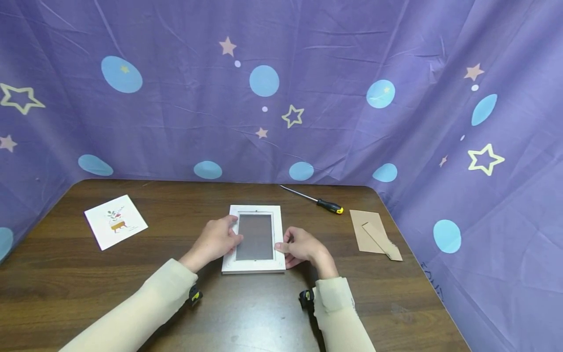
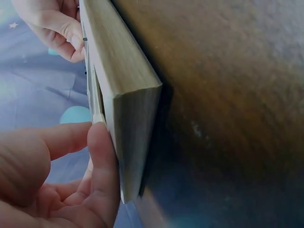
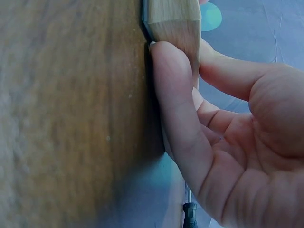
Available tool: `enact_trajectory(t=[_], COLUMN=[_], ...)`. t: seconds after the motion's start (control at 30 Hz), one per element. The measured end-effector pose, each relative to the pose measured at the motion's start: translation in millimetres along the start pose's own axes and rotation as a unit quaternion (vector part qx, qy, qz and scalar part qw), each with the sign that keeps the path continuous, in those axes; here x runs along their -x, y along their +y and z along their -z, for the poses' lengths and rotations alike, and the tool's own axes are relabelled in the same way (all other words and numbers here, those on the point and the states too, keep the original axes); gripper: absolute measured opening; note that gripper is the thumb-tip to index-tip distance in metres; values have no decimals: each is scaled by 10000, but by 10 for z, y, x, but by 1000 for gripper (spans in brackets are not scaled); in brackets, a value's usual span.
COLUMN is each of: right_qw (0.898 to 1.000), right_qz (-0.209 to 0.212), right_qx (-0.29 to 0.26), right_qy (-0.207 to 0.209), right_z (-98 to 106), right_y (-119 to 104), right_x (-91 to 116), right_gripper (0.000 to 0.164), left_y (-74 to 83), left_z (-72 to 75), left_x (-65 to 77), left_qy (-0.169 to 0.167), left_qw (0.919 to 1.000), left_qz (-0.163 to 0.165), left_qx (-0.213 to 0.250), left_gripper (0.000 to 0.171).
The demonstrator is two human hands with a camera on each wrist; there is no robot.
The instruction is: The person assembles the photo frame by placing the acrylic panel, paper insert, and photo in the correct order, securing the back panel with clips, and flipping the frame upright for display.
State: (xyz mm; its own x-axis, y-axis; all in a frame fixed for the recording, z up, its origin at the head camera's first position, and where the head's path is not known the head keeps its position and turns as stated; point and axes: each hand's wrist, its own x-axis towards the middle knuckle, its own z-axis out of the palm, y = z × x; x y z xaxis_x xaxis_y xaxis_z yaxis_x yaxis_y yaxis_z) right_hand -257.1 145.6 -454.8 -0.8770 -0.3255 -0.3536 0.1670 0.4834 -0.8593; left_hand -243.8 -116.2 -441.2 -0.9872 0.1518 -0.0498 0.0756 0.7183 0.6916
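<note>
Now your right hand (image 1: 303,247) has its fingers gripping the white frame (image 1: 253,266) by its right edge, on the desk (image 1: 189,205) between your 2 hands. Your left hand (image 1: 215,239) lays its fingers on the left border; can't tell if they pinch. Beyond your right fingers sits a screwdriver (image 1: 329,206); well left of your left ones, a printed card (image 1: 116,222).

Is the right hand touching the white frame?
Touching: the head view shows the right hand with its thumb on the white frame.
</note>
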Motion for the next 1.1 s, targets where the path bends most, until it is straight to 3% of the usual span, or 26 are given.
enact_trajectory(t=[0.4,0.7,1.1], right_qw=[10000,9999,9999], right_qz=[58,100,68], right_qx=[-37,-71,-100], right_qy=[2,-40,-40], right_z=[-5,-1,7], right_y=[-6,-1,14], right_x=[13,10,6], right_gripper=[24,24,24], left_y=[55,63,114], left_z=[23,46,62], left_x=[10,-5,-27], left_qy=[-116,-378,-434], left_qw=[9970,9962,9893], left_qz=[-426,-327,-383], left_qx=[-634,-708,-1339], left_gripper=[75,78,70])
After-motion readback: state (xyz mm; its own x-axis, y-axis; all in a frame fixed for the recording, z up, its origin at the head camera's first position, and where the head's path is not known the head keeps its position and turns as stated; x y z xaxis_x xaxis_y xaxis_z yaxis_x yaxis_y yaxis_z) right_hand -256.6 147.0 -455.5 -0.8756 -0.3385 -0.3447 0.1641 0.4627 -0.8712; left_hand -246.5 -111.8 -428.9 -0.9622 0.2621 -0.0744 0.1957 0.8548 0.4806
